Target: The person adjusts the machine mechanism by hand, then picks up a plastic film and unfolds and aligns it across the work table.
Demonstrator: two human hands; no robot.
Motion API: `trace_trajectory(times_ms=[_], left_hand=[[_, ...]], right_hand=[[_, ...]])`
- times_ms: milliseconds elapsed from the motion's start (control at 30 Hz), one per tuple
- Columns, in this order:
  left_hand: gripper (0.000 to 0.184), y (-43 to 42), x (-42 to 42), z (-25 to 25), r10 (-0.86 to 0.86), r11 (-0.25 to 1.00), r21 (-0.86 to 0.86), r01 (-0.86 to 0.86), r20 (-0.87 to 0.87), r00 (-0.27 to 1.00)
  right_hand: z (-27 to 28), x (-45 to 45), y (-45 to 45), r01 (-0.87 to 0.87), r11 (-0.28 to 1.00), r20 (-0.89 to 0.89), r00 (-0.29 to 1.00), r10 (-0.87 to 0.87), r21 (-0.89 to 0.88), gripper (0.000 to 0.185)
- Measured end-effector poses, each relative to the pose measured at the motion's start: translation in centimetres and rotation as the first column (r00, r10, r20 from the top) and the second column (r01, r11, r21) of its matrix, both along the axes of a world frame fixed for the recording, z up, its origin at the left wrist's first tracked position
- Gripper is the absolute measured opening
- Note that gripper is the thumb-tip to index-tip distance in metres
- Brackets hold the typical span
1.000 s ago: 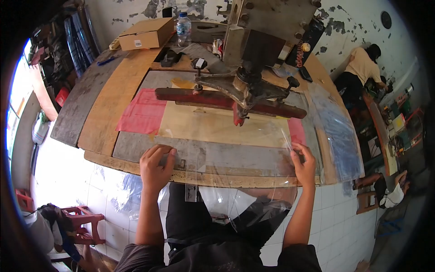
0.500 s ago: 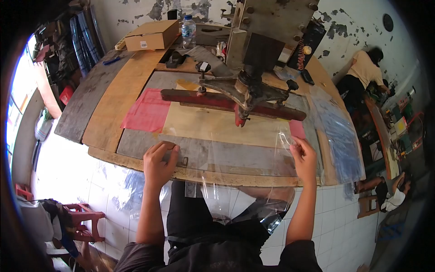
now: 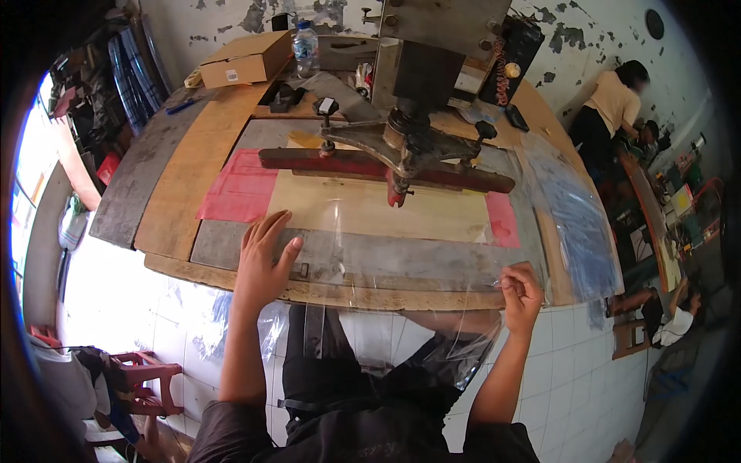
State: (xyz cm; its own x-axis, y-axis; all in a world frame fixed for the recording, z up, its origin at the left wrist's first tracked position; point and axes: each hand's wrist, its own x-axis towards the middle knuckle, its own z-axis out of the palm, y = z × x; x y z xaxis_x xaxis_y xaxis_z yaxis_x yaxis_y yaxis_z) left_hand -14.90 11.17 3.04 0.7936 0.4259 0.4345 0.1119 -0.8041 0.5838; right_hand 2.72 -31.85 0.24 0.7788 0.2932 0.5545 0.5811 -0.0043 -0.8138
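A clear plastic sheet lies over the front of the grey work plate and hangs down past the table's front edge. My right hand pinches the sheet's right side near that edge. My left hand is open above the plate's left front, fingers stretched and thumb apart; whether it touches the plastic is hard to tell. Behind both hands, a press head with a long red-edged bar sits over a pale yellow sheet, which lies between pink pieces.
A pile of bluish plastic sheets covers the table's right side. At the back stand a cardboard box and a water bottle. More clear plastic hangs below the front left. A person works at the far right.
My right hand has moved down toward the table edge, drawing the plastic with it. My left hand has shifted slightly forward and its fingers have spread out. The view has shifted slightly.
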Motion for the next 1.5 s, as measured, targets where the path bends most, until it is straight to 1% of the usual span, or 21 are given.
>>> trace_trajectory(times_ms=[100, 167, 200, 233, 267, 300, 333, 367, 400, 467, 500, 600, 633, 733, 833, 967, 1133, 1233, 1267, 1333, 1500], left_hand=[[0.05, 0.8, 0.7, -0.1, -0.077, 0.997, 0.006, 0.077, -0.036, 0.996], [0.048, 0.9, 1.1, 0.1, -0.129, 0.985, 0.108, 0.136, -0.067, 0.989], [0.048, 0.9, 1.1, 0.4, -0.13, 0.985, 0.109, 0.136, -0.066, 0.989], [0.044, 0.7, 1.0, 0.7, -0.183, 0.973, -0.154, 0.172, -0.061, 0.981], [0.04, 0.5, 1.0, 0.8, -0.23, 0.894, -0.405, 0.193, -0.045, 0.972], [0.04, 0.5, 1.3, 0.3, -0.223, 0.896, -0.404, 0.184, -0.051, 0.973], [0.034, 0.4, 1.6, -0.5, -0.262, 0.777, -0.552, 0.303, 0.155, 0.953], [0.028, 0.4, 1.8, -0.9, -0.249, 0.628, -0.646, 0.433, 0.36, 0.899], [0.028, 0.4, 1.5, -1.0, -0.236, 0.637, -0.648, 0.418, 0.353, 0.905], [0.021, -0.1, 1.0, -0.8, -0.192, 0.566, -0.731, 0.383, 0.335, 0.923], [0.025, -0.2, 1.0, -0.8, -0.18, 0.598, -0.698, 0.395, 0.363, 0.914], [0.029, -0.6, 0.8, 0.0, -0.139, 0.627, -0.708, 0.325, 0.308, 0.941], [0.037, -0.5, 0.9, -0.5, -0.139, 0.611, -0.711, 0.349, 0.337, 0.931], [0.041, -0.6, 0.9, -0.3, -0.129, 0.625, -0.704, 0.336, 0.332, 0.934], [0.045, -0.6, 0.8, -0.2, -0.135, 0.638, -0.703, 0.315, 0.301, 0.944], [0.042, -0.6, 0.9, -0.1, -0.165, 0.658, -0.674, 0.336, 0.307, 0.937], [0.033, -0.1, 1.3, -0.7, -0.221, 0.505, -0.74, 0.444, 0.386, 0.895], [0.034, -0.6, 2.0, -0.2, -0.2, 0.456, -0.767, 0.451, 0.405, 0.892], [0.034, -0.9, 2.3, 0.1, -0.196, 0.456, -0.769, 0.448, 0.404, 0.893], [0.037, -1.6, 2.7, 0.8, -0.192, 0.507, -0.777, 0.373, 0.32, 0.928], [0.041, -2.6, 3.1, 3.1, -0.165, 0.499, -0.794, 0.347, 0.306, 0.938]], right_hand=[[0.3, 0.7, 0.3, -0.07, 0.997, 0.044, 0.997, 0.07, 0.012, 0.015], [0.5, 1.1, 1.0, -0.083, 0.996, 0.073, 0.994, 0.08, 0.041, 0.019], [0.5, 1.3, 1.4, -0.082, 0.996, 0.074, 0.994, 0.079, 0.042, 0.019], [0.4, 1.5, 1.8, -0.1, 0.991, 0.051, 0.994, 0.096, 0.093, 0.018], [0.2, 1.6, 2.2, -0.118, 0.982, 0.027, 0.993, 0.116, 0.145, 0.018], [0.1, 1.6, 2.7, -0.125, 0.981, 0.021, 0.992, 0.123, 0.149, 0.018], [0.2, 1.4, 3.2, -0.08, 0.982, -0.01, 0.997, 0.083, 0.171, 0.02], [0.2, 1.3, 3.8, -0.037, 0.981, -0.042, 0.998, 0.046, 0.192, 0.022], [0.2, 1.3, 4.1, -0.052, 0.979, -0.049, 0.997, 0.062, 0.195, 0.022], [-0.1, 1.3, 3.8, 0.047, 0.995, -0.012, 0.999, -0.046, 0.088, 0.023], [-0.4, 1.5, 3.6, 0.063, 0.995, -0.023, 0.998, -0.061, 0.075, 0.025], [-0.4, 1.2, 3.7, 0.093, 0.995, 0.001, 0.996, -0.093, 0.028, 0.026], [-0.5, 1.3, 3.6, 0.075, 0.997, -0.006, 0.997, -0.075, 0.022, 0.027], [-0.5, 1.3, 3.6, 0.087, 0.996, -0.028, 0.996, -0.088, -0.029, 0.025], [-0.8, 1.3, 3.6, 0.112, 0.993, -0.051, 0.992, -0.113, -0.021, 0.025], [-0.9, 1.3, 3.4, 0.127, 0.992, -0.087, 0.988, -0.129, -0.022, 0.024], [-0.9, 1.3, 3.4, 0.125, 0.992, -0.072, 0.989, -0.125, -0.015, 0.021], [-0.4, 1.1, 3.7, 0.078, 0.997, -0.085, 0.993, -0.077, 0.005, 0.021], [-0.5, 1.2, 3.7, 0.074, 0.997, -0.087, 0.994, -0.073, 0.002, 0.021], [-0.8, 1.4, 3.5, 0.068, 0.998, -0.05, 0.997, -0.067, 0.016, 0.027], [-0.7, 1.6, 3.3, 0.098, 0.993, -0.047, 0.994, -0.095, 0.07, 0.026]])
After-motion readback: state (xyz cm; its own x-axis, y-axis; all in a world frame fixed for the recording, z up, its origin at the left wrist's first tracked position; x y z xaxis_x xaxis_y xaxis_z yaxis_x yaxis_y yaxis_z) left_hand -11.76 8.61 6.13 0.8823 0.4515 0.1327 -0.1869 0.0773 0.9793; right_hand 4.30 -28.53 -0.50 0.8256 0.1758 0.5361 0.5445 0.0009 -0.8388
